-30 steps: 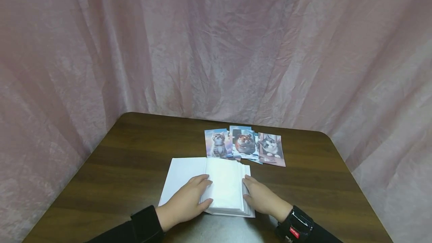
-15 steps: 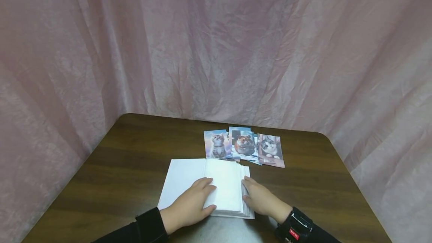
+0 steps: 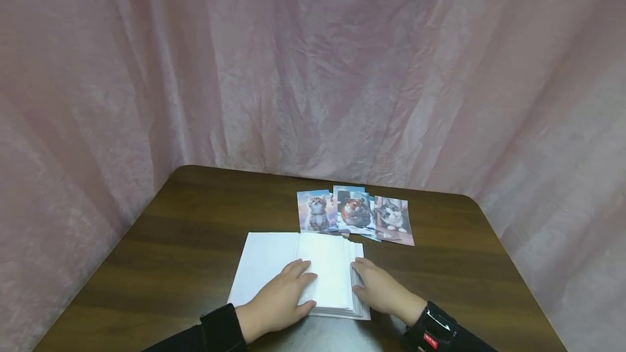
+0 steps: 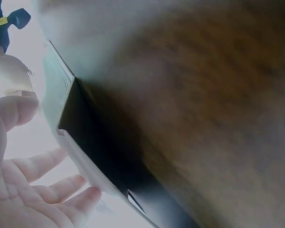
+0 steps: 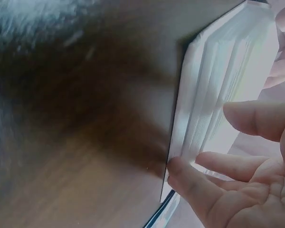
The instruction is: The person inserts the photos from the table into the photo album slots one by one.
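A thick white photo album point(image 3: 325, 278) lies open on the table, its white cover point(image 3: 266, 257) folded out to the left. My left hand point(image 3: 276, 300) rests over the fold, fingers spread and thumb reaching onto the lower part of the page. In the left wrist view its fingers point(image 4: 52, 190) lie along the raised inside of the cover. At the album's right side my right hand point(image 3: 383, 289) touches the page edges. The right wrist view shows fingertips point(image 5: 180, 166) at the lower cover and page edges point(image 5: 216, 90), with the thumb apart, above the stack.
Several picture cards lie overlapping just beyond the album: a kitten card point(image 3: 316, 212), a hamster card point(image 3: 355, 211) and a grey-and-white cat card point(image 3: 393, 219). The dark wooden table point(image 3: 171, 232) has rounded back corners. A pink curtain point(image 3: 313, 69) hangs right behind it.
My left hand has slid a little to the right, farther onto the page. The right hand keeps its place at the page edges, and the cards have not moved.
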Demonstrator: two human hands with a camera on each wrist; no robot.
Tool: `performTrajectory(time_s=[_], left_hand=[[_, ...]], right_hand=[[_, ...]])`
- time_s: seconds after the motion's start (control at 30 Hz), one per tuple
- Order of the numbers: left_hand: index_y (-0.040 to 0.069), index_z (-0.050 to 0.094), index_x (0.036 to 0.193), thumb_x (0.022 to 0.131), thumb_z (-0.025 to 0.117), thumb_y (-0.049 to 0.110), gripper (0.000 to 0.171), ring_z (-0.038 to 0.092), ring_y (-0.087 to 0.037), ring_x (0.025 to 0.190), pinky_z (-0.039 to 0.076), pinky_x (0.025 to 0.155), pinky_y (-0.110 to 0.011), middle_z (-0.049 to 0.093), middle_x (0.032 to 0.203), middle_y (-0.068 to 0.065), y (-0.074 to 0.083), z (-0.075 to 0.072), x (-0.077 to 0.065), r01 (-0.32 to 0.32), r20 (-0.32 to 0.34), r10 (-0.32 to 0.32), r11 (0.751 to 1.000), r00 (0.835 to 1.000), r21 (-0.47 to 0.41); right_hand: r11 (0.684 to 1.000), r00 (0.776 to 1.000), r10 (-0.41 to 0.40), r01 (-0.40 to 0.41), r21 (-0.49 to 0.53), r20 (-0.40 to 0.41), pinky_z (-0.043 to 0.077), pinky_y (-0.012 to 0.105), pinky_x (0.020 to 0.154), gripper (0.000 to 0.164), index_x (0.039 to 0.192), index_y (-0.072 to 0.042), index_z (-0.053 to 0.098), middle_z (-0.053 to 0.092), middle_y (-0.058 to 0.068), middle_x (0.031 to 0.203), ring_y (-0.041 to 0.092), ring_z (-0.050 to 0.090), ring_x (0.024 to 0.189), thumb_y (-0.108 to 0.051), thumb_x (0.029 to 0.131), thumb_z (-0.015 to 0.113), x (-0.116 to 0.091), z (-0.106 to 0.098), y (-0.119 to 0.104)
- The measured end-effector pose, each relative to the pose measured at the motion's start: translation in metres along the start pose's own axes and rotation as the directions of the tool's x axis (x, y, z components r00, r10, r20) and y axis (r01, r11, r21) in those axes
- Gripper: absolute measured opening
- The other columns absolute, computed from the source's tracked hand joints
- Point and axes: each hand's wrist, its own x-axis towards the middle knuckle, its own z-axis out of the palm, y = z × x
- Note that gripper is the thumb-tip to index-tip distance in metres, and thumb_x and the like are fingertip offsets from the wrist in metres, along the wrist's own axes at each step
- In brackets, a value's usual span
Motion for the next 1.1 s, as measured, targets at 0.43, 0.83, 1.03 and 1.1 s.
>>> performTrajectory(time_s=[0.43,0.83,1.03,1.1], left_hand=[[0.008,0.061,0.135,0.094,0.067,0.041,0.053,0.040,-0.032,0.140,0.040,0.111,-0.045,0.048,0.148,-0.017,0.002,-0.001,0.001,-0.001,0.017,0.001,1.000,1.000,0.002],[0.009,0.061,0.134,0.094,0.068,0.040,0.052,0.041,-0.033,0.140,0.040,0.111,-0.045,0.048,0.148,-0.017,0.003,-0.004,0.000,-0.002,0.028,0.002,1.000,1.000,0.012],[0.010,0.061,0.135,0.093,0.068,0.041,0.052,0.041,-0.033,0.140,0.040,0.111,-0.045,0.048,0.148,-0.016,0.003,-0.004,0.000,-0.003,0.027,0.002,1.000,1.000,0.018],[0.010,0.061,0.135,0.093,0.069,0.040,0.052,0.041,-0.033,0.140,0.040,0.111,-0.045,0.048,0.148,-0.016,0.003,-0.003,0.000,-0.003,0.026,0.003,1.000,1.000,0.018]], right_hand=[[0.996,0.994,-0.083,0.079,-0.051,-0.074,0.046,0.054,0.102,0.047,0.131,0.010,0.057,0.053,0.028,0.137,0.041,0.056,0.124,-0.010,0.091,0.071,0.005,-0.028,0.005],[0.984,0.987,-0.112,0.094,-0.154,-0.115,0.046,0.057,0.101,0.048,0.134,0.010,0.053,0.054,0.029,0.135,0.045,0.054,0.124,-0.011,0.094,0.067,0.017,-0.085,0.016],[0.981,0.989,-0.117,0.102,-0.164,-0.088,0.043,0.059,0.102,0.049,0.135,0.012,0.052,0.053,0.032,0.135,0.048,0.051,0.126,-0.012,0.095,0.065,0.030,-0.104,0.031],[0.978,0.989,-0.124,0.108,-0.176,-0.079,0.043,0.060,0.103,0.050,0.135,0.013,0.052,0.054,0.032,0.135,0.049,0.051,0.126,-0.013,0.095,0.065,0.035,-0.108,0.038]])
